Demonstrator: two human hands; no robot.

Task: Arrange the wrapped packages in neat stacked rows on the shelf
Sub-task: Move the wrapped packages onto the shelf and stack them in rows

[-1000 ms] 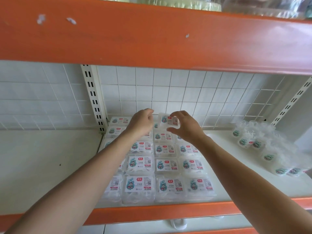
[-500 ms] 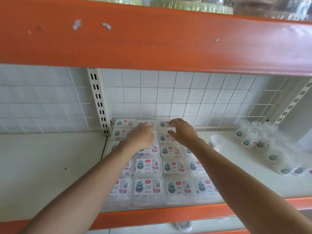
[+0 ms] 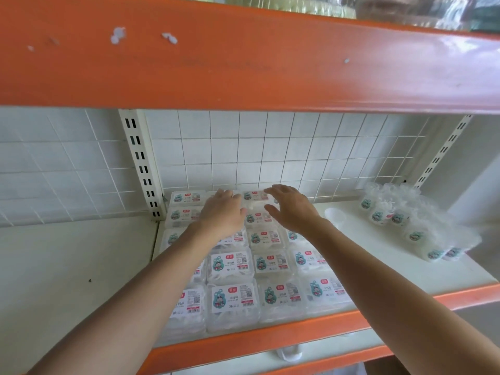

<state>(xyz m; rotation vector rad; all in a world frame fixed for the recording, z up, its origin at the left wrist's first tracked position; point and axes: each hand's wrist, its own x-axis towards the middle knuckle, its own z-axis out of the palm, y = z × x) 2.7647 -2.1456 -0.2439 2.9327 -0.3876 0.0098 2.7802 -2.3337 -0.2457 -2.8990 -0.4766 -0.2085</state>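
Clear wrapped packages with teal-and-red labels lie in several neat rows (image 3: 232, 269) on the white shelf (image 3: 378, 255), from its front edge back to the wire grid. My left hand (image 3: 221, 212) rests palm down on packages in the back rows, fingers fairly straight. My right hand (image 3: 290, 208) hovers just right of it with fingers spread and relaxed, over the back-row package (image 3: 255, 196) that lies between the two hands. Neither hand holds anything.
A loose heap of clear-wrapped round tubs (image 3: 411, 220) lies at the shelf's back right. A single white cup (image 3: 335, 215) stands near my right wrist. An orange beam (image 3: 243, 58) of the upper shelf hangs close overhead. A slotted upright (image 3: 142, 163) stands at the left.
One second ago both hands pinched a package in the air; they lowered it onto the back row. Now the fingers have let go and my right hand has lifted slightly and spread.
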